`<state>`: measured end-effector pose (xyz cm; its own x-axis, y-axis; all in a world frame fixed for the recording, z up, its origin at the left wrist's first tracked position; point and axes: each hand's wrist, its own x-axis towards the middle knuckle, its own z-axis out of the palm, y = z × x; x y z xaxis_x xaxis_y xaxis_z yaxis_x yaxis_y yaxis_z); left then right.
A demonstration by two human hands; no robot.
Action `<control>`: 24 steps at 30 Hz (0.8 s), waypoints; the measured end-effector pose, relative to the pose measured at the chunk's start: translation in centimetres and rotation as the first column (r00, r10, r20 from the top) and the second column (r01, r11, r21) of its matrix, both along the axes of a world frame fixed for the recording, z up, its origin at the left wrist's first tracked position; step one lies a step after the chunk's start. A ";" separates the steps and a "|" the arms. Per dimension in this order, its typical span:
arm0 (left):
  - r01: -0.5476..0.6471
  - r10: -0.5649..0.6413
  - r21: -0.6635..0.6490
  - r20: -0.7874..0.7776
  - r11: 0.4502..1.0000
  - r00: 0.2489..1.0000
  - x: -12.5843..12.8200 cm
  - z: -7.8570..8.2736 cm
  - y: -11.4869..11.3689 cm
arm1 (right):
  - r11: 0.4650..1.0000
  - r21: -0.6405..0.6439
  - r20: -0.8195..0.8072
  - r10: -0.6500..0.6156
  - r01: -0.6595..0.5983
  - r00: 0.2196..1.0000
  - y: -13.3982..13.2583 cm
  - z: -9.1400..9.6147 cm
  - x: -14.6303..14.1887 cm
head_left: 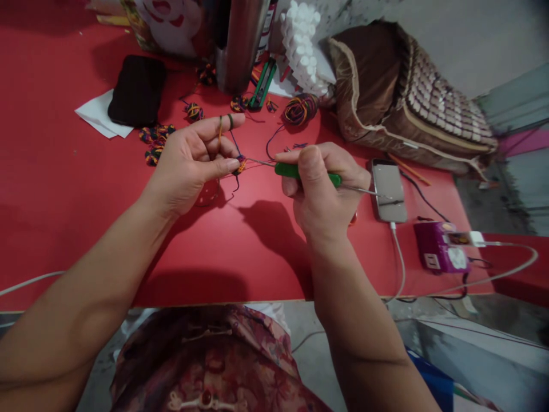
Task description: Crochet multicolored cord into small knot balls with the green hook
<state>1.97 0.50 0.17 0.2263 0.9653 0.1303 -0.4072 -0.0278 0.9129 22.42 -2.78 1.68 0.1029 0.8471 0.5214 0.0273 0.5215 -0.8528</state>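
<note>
My left hand (193, 154) pinches a small multicoloured crochet piece (242, 166) between thumb and fingers. Yarn loops round its raised index finger and runs down to the piece. In my right hand (326, 183) is a crochet hook (288, 169) with a green handle, held like a pen. The hook's thin metal shaft points left, and its tip is at the crochet piece. Another metal end sticks out of the handle to the right. A ball of multicoloured yarn (301, 109) lies behind my hands, with a dark strand trailing from it.
Behind my hands lie a black phone (137, 90), crocheted pieces (156, 137), a green cutter (262, 83) and a steel bottle (237, 46). A brown bag (386, 86) sits at the back right. A charging phone (389, 191) and a purple box (440, 247) with cables are on the right.
</note>
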 end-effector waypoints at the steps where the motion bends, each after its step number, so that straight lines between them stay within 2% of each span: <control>1: 0.005 -0.005 0.002 -0.004 1.000 1.000 0.0 0.0 0.0 | 1.000 -0.001 0.000 0.004 -0.004 1.000 0.0 0.0 0.0; 6: 0.037 -0.035 -0.034 0.040 0.999 0.999 0.0 -0.1 0.0 | 0.998 -0.036 -0.048 0.052 -0.054 0.998 0.5 -0.3 0.2; 10: 0.029 -0.028 -0.035 0.044 0.999 0.999 0.5 -0.1 -0.3 | 0.987 -0.108 -0.169 0.101 -0.120 0.980 0.9 -0.9 0.1; 13: -0.021 0.021 0.014 0.042 1.000 0.999 0.9 -0.1 -0.5 | 0.972 -0.147 -0.283 0.135 -0.182 0.950 0.8 -0.9 -0.4; 18: -0.137 0.135 0.100 0.024 0.986 0.991 1.4 -0.3 -0.9 | 0.942 -0.230 -0.375 0.145 -0.243 0.916 0.1 -0.7 -1.5; 20: -0.151 0.151 0.113 0.006 0.982 0.989 1.5 -0.4 -1.1 | 0.934 -0.246 -0.381 0.152 -0.259 0.912 0.3 -1.3 -1.7; 24: -0.165 0.168 0.089 -0.029 0.982 0.985 1.7 -0.4 -1.3 | 0.927 -0.272 -0.272 0.182 -0.257 0.945 1.1 -3.0 -1.4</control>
